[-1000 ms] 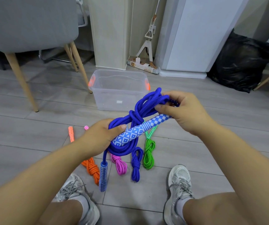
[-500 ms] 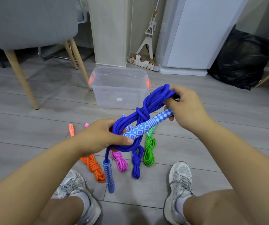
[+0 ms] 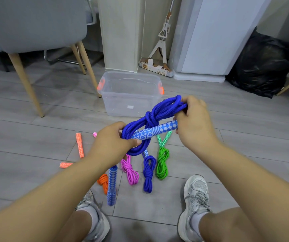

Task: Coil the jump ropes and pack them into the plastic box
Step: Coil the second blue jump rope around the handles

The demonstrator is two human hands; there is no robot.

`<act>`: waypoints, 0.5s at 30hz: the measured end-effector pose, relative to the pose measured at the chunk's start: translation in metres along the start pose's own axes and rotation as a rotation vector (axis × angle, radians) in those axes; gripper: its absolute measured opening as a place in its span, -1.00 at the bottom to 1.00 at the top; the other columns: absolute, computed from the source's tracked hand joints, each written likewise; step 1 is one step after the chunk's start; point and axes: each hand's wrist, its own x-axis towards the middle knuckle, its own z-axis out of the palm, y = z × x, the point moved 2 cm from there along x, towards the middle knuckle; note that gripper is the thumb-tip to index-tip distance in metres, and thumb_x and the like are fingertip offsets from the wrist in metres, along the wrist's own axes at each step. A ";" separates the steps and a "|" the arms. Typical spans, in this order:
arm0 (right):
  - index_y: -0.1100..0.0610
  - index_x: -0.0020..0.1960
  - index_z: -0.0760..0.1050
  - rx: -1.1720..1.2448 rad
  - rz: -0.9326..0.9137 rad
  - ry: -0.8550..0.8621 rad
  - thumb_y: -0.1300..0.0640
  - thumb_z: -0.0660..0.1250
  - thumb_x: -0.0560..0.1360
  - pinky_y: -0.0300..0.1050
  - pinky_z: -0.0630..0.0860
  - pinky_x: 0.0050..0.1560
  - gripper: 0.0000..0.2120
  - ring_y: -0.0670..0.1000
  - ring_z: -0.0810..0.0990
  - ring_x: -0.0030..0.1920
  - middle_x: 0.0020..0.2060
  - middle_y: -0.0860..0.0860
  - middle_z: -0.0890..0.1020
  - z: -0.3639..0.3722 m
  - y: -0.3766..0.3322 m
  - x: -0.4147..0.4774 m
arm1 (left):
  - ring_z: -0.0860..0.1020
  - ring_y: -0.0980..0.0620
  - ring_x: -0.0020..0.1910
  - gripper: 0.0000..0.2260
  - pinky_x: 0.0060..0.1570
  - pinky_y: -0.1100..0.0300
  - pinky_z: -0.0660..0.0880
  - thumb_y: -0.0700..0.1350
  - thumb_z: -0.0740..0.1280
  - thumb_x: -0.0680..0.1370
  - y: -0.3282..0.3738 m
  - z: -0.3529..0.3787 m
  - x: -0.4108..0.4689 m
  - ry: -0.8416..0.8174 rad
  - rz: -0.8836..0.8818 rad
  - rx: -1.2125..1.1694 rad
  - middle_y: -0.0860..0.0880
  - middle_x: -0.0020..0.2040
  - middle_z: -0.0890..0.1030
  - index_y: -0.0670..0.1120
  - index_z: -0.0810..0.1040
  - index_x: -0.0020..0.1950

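Fingers (image 3: 193, 101) of left hand (image 3: 112, 143) and right hand (image 3: 195, 125) gripping coiled blue jump rope (image 3: 151, 117), knotted midway

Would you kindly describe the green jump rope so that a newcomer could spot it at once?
Start at the clear plastic box on the grey floor. Nearer the person, a row of small coiled ropes lies before the shoes. The green jump rope ends that row on the right, beside the small blue coil, and it alone is green.
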 end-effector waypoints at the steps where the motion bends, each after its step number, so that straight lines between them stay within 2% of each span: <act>1: 0.13 0.07 0.46 0.000 0.006 0.009 0.33 0.15 0.47 0.16 0.55 -0.05 -0.76 0.18 0.54 -0.14 0.05 0.19 0.49 0.001 -0.001 -0.001 | 0.58 -0.09 -0.48 -0.82 -0.52 0.27 0.42 -0.08 0.50 0.38 -0.001 0.001 0.001 0.024 -0.003 0.003 -0.11 -0.27 0.63 -0.07 0.53 -0.15; 5: 0.18 0.09 0.42 0.017 0.027 0.035 0.38 0.12 0.46 0.13 0.55 -0.07 -0.74 0.14 0.52 -0.19 0.07 0.09 0.38 0.004 -0.006 -0.004 | 0.58 -0.06 -0.36 -0.81 -0.41 0.21 0.40 -0.03 0.52 0.32 -0.001 0.001 0.002 0.128 0.038 0.049 -0.08 -0.05 0.55 0.03 0.52 -0.22; 8: 0.19 0.08 0.35 0.046 0.009 0.062 0.42 0.07 0.45 0.16 0.53 -0.01 -0.74 0.15 0.49 -0.10 0.04 0.02 0.22 0.009 -0.010 -0.011 | 0.57 -0.12 -0.33 -0.81 -0.28 -0.02 0.54 -0.13 0.47 0.33 0.002 0.004 -0.001 0.143 0.070 0.054 -0.06 -0.04 0.50 -0.01 0.48 -0.19; 10: 0.11 -0.01 0.28 0.083 -0.021 0.077 0.42 0.06 0.46 0.20 0.52 -0.02 -0.75 0.21 0.48 -0.03 0.04 0.01 0.19 0.016 -0.010 -0.014 | 0.58 -0.15 -0.31 -0.81 -0.25 -0.08 0.56 -0.16 0.44 0.33 0.004 0.006 -0.004 0.115 0.068 0.048 -0.07 -0.06 0.49 -0.02 0.46 -0.17; 13: 0.00 -0.13 0.20 0.144 -0.019 0.098 0.39 0.06 0.49 0.22 0.53 -0.03 -0.71 0.24 0.49 0.00 0.03 0.00 0.19 0.019 -0.009 -0.014 | 0.62 -0.14 -0.36 -0.86 -0.30 -0.04 0.60 -0.18 0.41 0.37 0.006 0.002 -0.004 0.020 0.021 -0.074 -0.10 -0.05 0.52 -0.04 0.51 -0.12; 15: 0.07 -0.08 0.25 0.176 -0.002 0.092 0.37 0.07 0.51 0.16 0.58 -0.13 -0.80 0.24 0.51 -0.01 0.05 0.01 0.20 0.017 -0.004 -0.011 | 0.63 -0.11 -0.38 -0.89 -0.23 -0.10 0.62 -0.25 0.28 0.41 0.008 -0.002 -0.004 -0.080 -0.047 -0.265 -0.12 -0.17 0.58 -0.10 0.55 -0.12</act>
